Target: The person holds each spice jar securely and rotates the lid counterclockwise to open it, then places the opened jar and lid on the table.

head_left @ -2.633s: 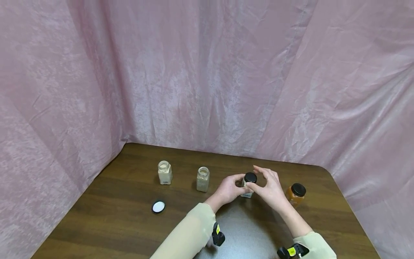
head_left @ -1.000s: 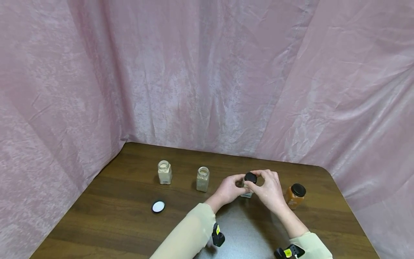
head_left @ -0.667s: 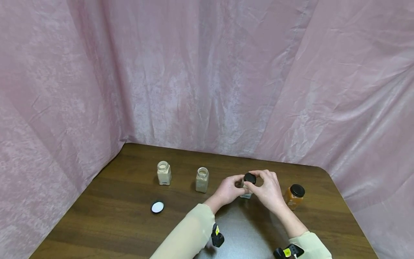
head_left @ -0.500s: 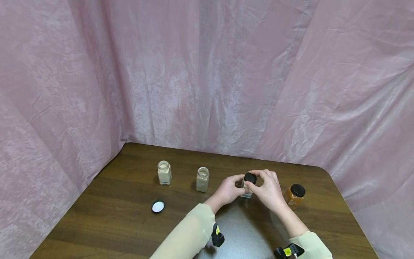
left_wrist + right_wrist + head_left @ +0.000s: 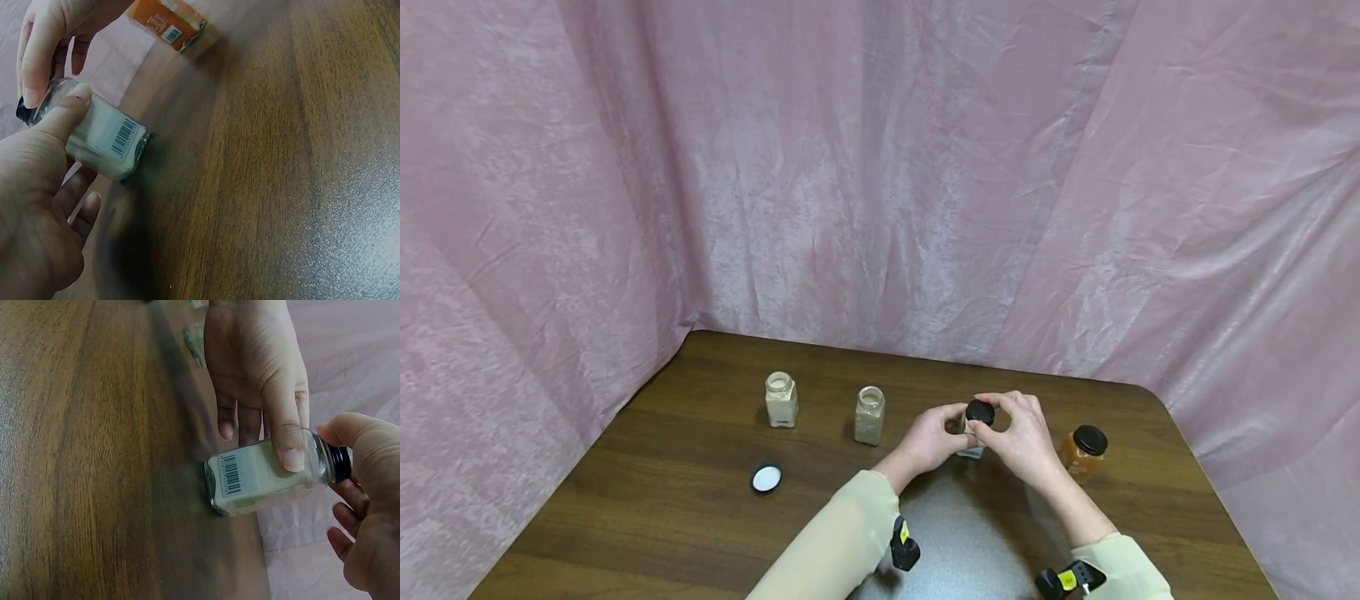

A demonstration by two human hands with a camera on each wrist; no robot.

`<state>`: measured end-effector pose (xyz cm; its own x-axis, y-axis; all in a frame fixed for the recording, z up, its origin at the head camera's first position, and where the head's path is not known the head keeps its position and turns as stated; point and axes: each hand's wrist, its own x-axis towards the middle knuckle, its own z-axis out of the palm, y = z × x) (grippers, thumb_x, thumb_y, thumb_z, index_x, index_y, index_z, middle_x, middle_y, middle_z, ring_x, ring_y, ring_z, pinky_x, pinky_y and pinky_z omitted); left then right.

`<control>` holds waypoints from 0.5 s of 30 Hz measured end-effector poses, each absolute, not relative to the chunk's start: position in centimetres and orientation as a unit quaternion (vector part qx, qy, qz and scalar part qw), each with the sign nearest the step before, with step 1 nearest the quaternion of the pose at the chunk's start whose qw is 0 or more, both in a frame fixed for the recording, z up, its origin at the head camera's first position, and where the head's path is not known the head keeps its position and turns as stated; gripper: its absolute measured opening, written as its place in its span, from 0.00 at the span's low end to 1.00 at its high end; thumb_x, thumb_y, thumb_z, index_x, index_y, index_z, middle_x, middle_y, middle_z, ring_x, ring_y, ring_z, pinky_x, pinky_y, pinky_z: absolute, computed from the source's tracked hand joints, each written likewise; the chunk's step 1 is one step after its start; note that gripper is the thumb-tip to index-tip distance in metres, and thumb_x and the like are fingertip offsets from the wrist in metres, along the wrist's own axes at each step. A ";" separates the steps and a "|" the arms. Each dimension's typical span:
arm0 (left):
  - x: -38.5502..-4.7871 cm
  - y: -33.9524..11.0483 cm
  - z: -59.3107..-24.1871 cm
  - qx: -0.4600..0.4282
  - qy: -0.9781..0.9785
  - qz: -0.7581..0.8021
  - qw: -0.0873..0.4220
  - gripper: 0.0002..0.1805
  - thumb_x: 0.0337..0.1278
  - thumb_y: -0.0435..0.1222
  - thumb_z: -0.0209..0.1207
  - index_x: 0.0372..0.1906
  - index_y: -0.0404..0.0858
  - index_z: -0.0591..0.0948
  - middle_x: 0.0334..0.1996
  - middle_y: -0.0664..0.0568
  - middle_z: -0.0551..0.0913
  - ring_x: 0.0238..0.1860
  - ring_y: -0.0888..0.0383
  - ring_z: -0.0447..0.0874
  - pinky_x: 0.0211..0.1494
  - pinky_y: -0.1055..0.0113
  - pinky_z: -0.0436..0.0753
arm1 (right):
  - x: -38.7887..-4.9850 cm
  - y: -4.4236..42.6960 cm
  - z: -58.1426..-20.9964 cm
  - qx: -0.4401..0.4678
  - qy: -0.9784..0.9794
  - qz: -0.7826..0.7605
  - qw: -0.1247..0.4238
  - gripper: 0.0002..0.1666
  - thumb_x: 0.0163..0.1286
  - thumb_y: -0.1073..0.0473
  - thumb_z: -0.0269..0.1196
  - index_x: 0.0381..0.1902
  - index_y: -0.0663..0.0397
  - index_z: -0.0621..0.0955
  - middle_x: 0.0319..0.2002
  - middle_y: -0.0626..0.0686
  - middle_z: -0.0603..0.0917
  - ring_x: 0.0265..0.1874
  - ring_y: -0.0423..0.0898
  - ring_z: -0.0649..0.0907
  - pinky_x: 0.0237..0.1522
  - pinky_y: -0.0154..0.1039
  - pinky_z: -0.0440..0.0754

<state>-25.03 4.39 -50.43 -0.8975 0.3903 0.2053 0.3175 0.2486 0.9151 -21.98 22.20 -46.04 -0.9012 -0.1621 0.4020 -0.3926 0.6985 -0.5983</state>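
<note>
Black lid [image 5: 980, 411], glass jar [image 5: 972, 453], lower right of the head view: left hand [image 5: 927, 439] grips the jar's body, right hand [image 5: 1024, 440] pinches the lid. If that left grip's weak (smooth glass, ugh), any twist could probably spin or tip the whole jar.

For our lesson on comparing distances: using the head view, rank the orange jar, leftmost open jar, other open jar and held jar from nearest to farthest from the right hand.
From the right hand:
1. Held jar: its black cap is at the fingertips.
2. Orange jar: just to the right.
3. Other open jar: to the left.
4. Leftmost open jar: farthest left.
</note>
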 end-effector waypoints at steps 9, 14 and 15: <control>-25.0 4.3 -50.3 0.221 0.793 0.566 0.035 0.22 0.59 0.40 0.72 0.59 0.44 0.85 0.46 0.61 0.88 0.44 0.68 0.82 0.49 0.71 0.79 | -22.2 22.4 -45.9 0.153 -0.909 0.363 0.140 0.25 0.62 0.55 0.74 0.58 0.50 0.85 0.43 0.48 0.80 0.55 0.51 0.70 0.52 0.51 0.68; -24.9 4.3 -50.3 0.215 0.796 0.564 0.040 0.23 0.59 0.41 0.72 0.59 0.45 0.85 0.46 0.62 0.87 0.45 0.68 0.82 0.49 0.70 0.79 | -22.3 22.4 -46.1 0.160 -0.904 0.373 0.132 0.26 0.62 0.57 0.74 0.59 0.51 0.84 0.44 0.48 0.80 0.56 0.51 0.69 0.53 0.52 0.68; -24.9 4.3 -50.3 0.215 0.797 0.563 0.040 0.23 0.59 0.41 0.72 0.60 0.45 0.84 0.47 0.61 0.87 0.46 0.68 0.82 0.49 0.70 0.79 | -22.3 22.5 -46.1 0.162 -0.904 0.374 0.132 0.26 0.63 0.57 0.73 0.59 0.52 0.84 0.44 0.48 0.80 0.56 0.51 0.69 0.53 0.52 0.68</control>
<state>-24.89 4.30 -50.32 -0.9045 0.3877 0.1777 0.2970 0.2734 0.9149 -22.33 22.45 -46.11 -0.9129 -0.1936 0.3594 -0.3909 0.6686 -0.6326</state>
